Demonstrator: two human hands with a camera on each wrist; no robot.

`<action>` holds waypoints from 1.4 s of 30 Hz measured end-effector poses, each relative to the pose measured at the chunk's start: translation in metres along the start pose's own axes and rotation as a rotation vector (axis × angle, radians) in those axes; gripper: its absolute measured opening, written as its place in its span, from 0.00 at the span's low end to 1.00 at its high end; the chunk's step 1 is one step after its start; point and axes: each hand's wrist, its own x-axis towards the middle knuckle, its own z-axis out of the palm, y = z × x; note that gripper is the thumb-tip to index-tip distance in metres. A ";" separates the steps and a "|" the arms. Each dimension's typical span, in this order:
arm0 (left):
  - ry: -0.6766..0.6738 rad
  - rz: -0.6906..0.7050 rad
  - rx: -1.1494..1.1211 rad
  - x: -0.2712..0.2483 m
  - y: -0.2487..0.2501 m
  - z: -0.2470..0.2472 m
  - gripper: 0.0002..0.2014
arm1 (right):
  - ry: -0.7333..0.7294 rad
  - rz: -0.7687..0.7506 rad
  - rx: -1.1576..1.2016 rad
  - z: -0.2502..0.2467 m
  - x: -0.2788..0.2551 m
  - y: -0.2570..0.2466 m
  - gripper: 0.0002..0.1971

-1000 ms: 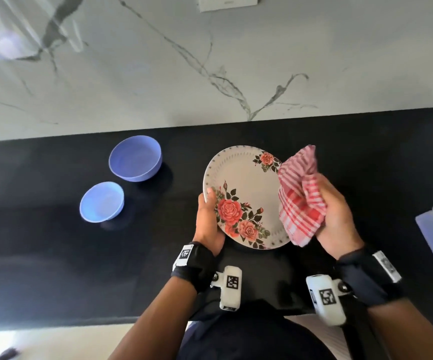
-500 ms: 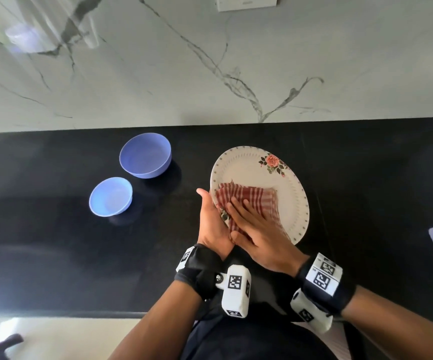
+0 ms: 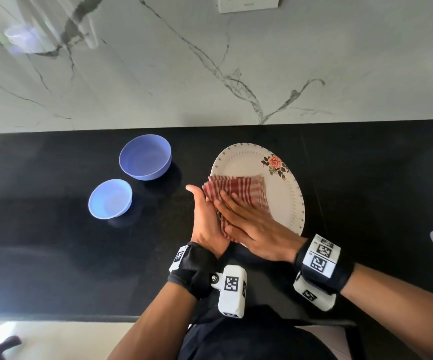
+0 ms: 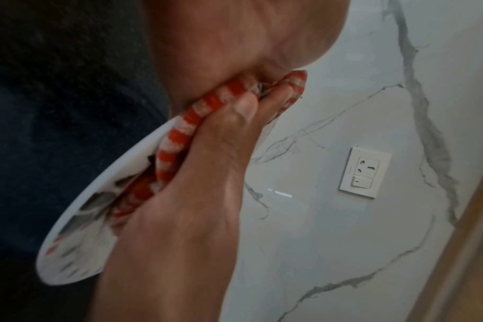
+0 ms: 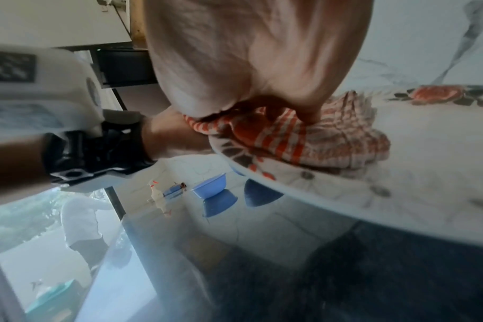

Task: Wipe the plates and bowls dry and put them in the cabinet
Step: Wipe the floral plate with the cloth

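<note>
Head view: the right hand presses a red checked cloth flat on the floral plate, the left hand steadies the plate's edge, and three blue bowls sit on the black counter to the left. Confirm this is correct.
One detail is wrong: the head view shows two blue bowls, a larger blue bowl and a smaller blue bowl, not three. The rest holds: right hand on the red checked cloth, left hand at the floral plate's edge.

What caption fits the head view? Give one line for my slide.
Right hand presses a red checked cloth on the floral plate held by the left hand.
</note>
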 end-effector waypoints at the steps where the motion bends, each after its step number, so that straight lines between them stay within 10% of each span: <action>1: -0.005 0.004 -0.018 -0.001 -0.001 0.001 0.52 | 0.021 0.011 -0.028 -0.003 0.005 0.003 0.31; 8: -0.071 0.075 -0.016 0.001 0.005 0.014 0.46 | 0.153 0.176 0.140 -0.028 0.041 0.007 0.34; 31: -0.033 0.034 0.152 -0.017 0.021 0.024 0.51 | 0.229 -0.051 -0.193 -0.018 0.035 0.015 0.32; 42: 0.049 0.121 0.289 -0.018 0.009 0.030 0.26 | 0.314 0.260 0.083 -0.036 0.060 0.051 0.36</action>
